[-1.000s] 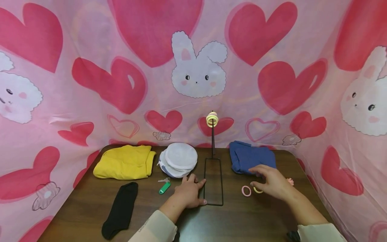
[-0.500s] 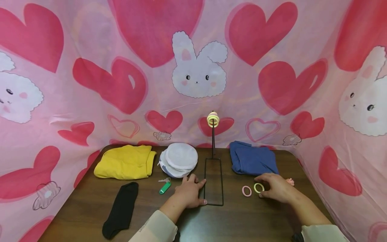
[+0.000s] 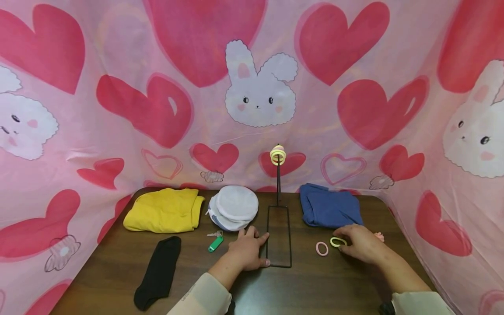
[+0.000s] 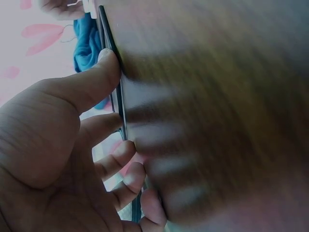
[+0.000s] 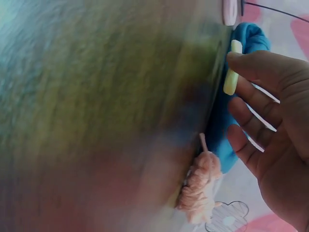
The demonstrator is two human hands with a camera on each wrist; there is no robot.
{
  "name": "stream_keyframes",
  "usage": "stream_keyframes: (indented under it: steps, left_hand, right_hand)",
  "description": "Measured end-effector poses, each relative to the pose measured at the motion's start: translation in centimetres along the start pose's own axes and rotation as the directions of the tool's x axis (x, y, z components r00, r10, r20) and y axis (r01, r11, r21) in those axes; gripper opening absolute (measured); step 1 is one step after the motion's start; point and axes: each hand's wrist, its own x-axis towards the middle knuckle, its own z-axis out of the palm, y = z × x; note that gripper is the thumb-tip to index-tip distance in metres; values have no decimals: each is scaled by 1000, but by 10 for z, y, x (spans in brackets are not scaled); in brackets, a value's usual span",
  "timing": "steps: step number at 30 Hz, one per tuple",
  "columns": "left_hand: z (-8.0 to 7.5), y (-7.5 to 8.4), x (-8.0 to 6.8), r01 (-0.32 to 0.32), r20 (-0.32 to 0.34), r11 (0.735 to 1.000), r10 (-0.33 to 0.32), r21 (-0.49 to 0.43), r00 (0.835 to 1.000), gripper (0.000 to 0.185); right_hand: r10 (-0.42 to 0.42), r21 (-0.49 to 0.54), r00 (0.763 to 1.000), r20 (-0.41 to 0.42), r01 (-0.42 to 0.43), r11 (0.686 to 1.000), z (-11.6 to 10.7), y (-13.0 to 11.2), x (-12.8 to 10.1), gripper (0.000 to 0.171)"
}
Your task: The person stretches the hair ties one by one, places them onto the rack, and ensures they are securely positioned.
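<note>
Your right hand pinches the yellow ring at its fingertips, the ring tilted just off the counter. Left of those fingers lies the pink ring; farther left, your left hand presses relaxed fingers on the stand.

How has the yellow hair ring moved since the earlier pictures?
Yes. The yellow hair ring has risen slightly off the table, tilted in the right hand; the pink ring beside it stays flat.
</note>
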Motion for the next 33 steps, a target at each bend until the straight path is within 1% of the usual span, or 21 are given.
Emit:
stream_keyframes:
  steps: [3, 6, 9, 12, 18, 23, 30, 31, 33]
  left_hand:
    - [0, 0, 0, -1, 3, 1000, 1, 3, 1000, 83]
    - [-1, 1, 1, 2, 5, 1000, -2, 4, 1000, 82]
    - [-2, 1, 0, 3, 2, 1000, -3, 1, 1000, 82]
    - [-2, 2, 0, 5, 3, 1000, -5, 0, 1000, 82]
    - [-2, 2, -1, 11, 17, 1000, -11, -3, 1000, 82]
    - [-3, 3, -1, 10, 16, 1000, -10, -6, 1000, 82]
    - [-3, 2, -1, 3, 10, 1000, -3, -8, 1000, 82]
    - [-3, 2, -1, 5, 11, 1000, -5, -8, 1000, 82]
    - [-2, 1, -1, 9, 11, 1000, -9, -5, 1000, 82]
  right_hand:
    - [-27, -17, 998, -59, 26, 1000, -3, -4, 1, 32]
    - [-71, -20, 989, -128, 69, 997, -7, -11, 3, 33]
    - [-121, -16, 973, -195, 120, 993, -12, -21, 7, 34]
    - [-169, -18, 956, -241, 170, 985, -20, -34, 12, 35]
    - [-233, -32, 925, -302, 235, 972, -39, -64, 22, 38]
    - [-275, -40, 902, -334, 278, 960, -54, -89, 32, 37]
    - [-349, -13, 855, -384, 373, 928, -76, -124, 46, 39]
    - [-356, -8, 850, -388, 383, 924, -79, -128, 48, 37]
    - [-381, -8, 830, -408, 414, 910, -85, -136, 53, 28]
